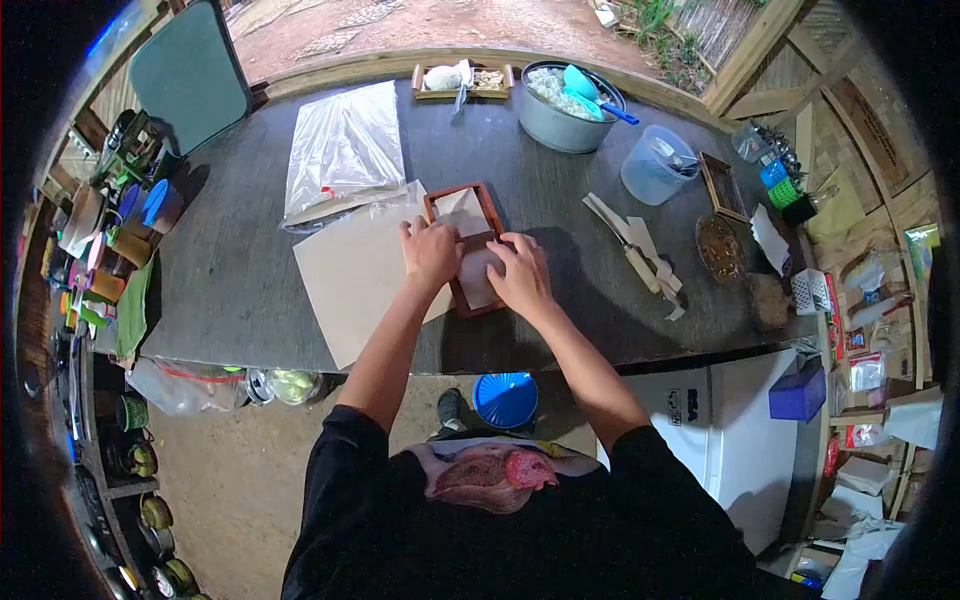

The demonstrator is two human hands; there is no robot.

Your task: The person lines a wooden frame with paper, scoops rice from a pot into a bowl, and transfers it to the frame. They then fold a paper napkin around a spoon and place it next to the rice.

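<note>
A reddish-brown wooden tray (489,207) with two compartments lies near the middle of the table, brown paper (461,214) lining it. My left hand (431,252) is bent over the tray's left rim, its thumb by the divider. Across from it, my right hand (522,273) grips the right rim, with fingertips reaching in over the lower compartment. Under the tray's left side spreads a loose sheet of brown paper (345,270). Behind that sheet sits a clear plastic bag (345,145) with flat sheets inside. My palms hide parts of the rim.
At the back are a small wooden tray of food (463,94) and a pot (562,132) of rice with blue utensils. To the right stand a plastic tub (650,175), a knife (640,268) among paper strips, and a round brown dish (720,247). Cups (162,205) line the left edge.
</note>
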